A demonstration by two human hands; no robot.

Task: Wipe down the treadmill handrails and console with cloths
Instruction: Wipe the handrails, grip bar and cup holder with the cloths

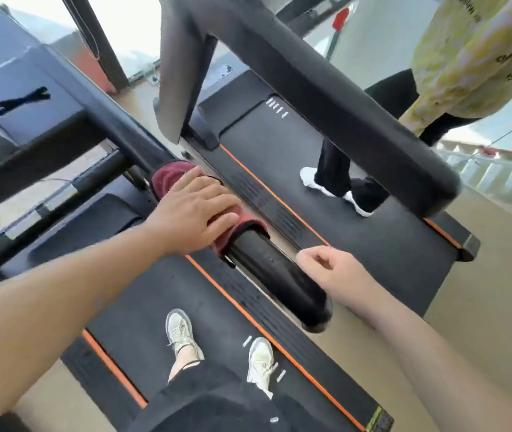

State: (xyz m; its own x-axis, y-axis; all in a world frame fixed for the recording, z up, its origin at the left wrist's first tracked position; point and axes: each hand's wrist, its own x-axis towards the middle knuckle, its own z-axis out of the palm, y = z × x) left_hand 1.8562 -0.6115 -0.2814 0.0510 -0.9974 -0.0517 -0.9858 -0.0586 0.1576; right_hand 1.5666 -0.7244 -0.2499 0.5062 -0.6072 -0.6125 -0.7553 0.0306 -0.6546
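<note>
Maroon cloth point(169, 179) lies directly under the left hand's fingers point(217, 199), which are spread nearly straight across it and press it onto the black handrail point(276, 275). The cloth wraps round the rail and shows on both sides of the left hand point(192, 213). The bare rail end sticks out past the cloth toward the camera. Right hand point(329, 271) is just beside that bare end, fingers loosely curled, holding nothing, apart from the cloth; contact with the rail cannot be told. Below the arms is the treadmill belt point(142, 307) with orange edge stripes, pale shoes point(180, 330) on it. Neighbouring treadmill point(279, 145) on the right carries a second person point(466, 63) in a yellow patterned top and dark trousers.
</note>
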